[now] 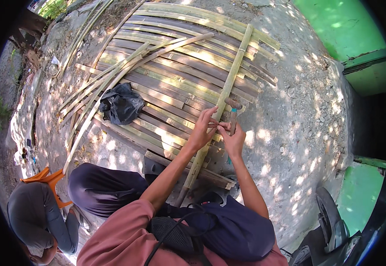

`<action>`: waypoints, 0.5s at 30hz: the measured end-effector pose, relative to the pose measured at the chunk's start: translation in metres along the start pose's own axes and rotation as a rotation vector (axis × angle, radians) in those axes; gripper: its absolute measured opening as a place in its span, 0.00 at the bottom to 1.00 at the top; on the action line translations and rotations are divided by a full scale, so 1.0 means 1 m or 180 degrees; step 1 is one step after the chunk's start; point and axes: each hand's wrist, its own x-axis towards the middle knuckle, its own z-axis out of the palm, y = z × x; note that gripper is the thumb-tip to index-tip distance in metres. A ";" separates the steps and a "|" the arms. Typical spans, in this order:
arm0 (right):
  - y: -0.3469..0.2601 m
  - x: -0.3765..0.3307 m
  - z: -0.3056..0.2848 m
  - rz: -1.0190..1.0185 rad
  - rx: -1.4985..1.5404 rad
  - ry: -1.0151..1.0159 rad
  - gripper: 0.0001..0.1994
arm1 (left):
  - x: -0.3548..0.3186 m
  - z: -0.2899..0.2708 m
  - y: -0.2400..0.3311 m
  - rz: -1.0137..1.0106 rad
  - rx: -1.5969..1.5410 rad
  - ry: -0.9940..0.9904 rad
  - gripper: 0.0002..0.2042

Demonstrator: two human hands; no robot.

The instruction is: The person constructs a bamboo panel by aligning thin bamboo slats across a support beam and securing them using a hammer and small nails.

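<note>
Bamboo: a long pale-green split bamboo pole (223, 98) lies across a flat mat of woven bamboo slats (170, 75). Left hand (201, 129) fingers pinch something small against it; right hand (233, 138) fingers clamp a rusty-headed wooden-handled hammer (233, 111).

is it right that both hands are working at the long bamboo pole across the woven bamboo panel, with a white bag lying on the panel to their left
Not quite: the bag is black, not white. The head view shows it crumpled on the woven bamboo panel, to the left of the left hand and right hand, which are both at the long bamboo pole as you say.
</note>
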 end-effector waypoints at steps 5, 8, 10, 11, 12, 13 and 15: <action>0.004 0.003 -0.001 -0.0060 -0.0134 -0.0088 0.10 | 0.000 -0.001 0.000 0.0137 0.0106 -0.0106 0.44; 0.008 0.004 0.000 -0.0074 -0.0205 -0.0110 0.11 | -0.001 -0.003 -0.005 0.0092 0.0040 0.0079 0.44; 0.006 0.005 0.001 -0.0030 -0.0243 -0.0120 0.12 | -0.004 -0.006 -0.009 0.0178 0.0226 0.0412 0.43; 0.004 0.005 0.001 -0.0059 -0.0264 -0.0104 0.12 | -0.006 -0.012 -0.011 0.0197 0.0484 0.0495 0.42; 0.004 0.006 0.000 -0.0088 -0.0288 -0.0082 0.12 | -0.009 -0.020 -0.015 0.0218 0.0739 0.0573 0.41; 0.004 0.006 0.000 -0.0117 -0.0312 -0.0059 0.12 | -0.011 -0.026 -0.019 0.0239 0.0993 0.0649 0.40; 0.002 0.008 -0.001 -0.0133 -0.0220 -0.0053 0.12 | -0.014 -0.033 -0.025 0.0051 0.0826 0.0786 0.37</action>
